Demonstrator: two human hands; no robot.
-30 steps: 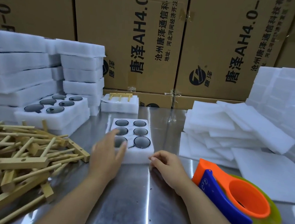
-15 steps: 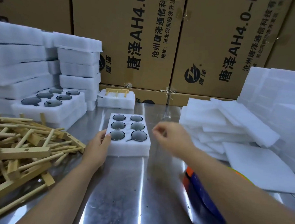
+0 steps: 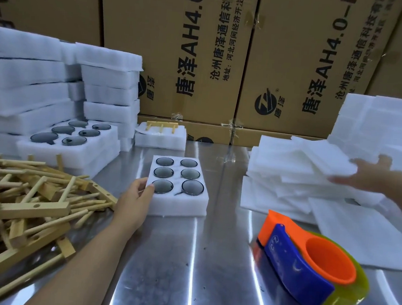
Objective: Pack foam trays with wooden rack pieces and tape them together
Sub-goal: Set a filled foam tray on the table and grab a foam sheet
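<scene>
A white foam tray (image 3: 178,202) with six round dark glass pieces in its pockets lies at the middle of the steel table. My left hand (image 3: 135,201) holds its near left corner, thumb on top. My right hand (image 3: 368,176), blurred, reaches over the pile of flat white foam sheets (image 3: 298,168) on the right, its fingers spread on the top sheet. Loose wooden rack pieces (image 3: 21,199) lie heaped at the left. An orange and blue tape dispenser (image 3: 307,263) stands at the near right.
Stacks of foam trays (image 3: 42,89) rise at the back left, one filled tray (image 3: 69,141) in front of them. A small foam tray (image 3: 161,136) with a wooden piece on it sits at the back. Cardboard boxes (image 3: 191,54) wall the far side.
My right hand has left the tray's near edge and swung right onto the foam sheets. My left hand slid from the tray's top to its left corner.
</scene>
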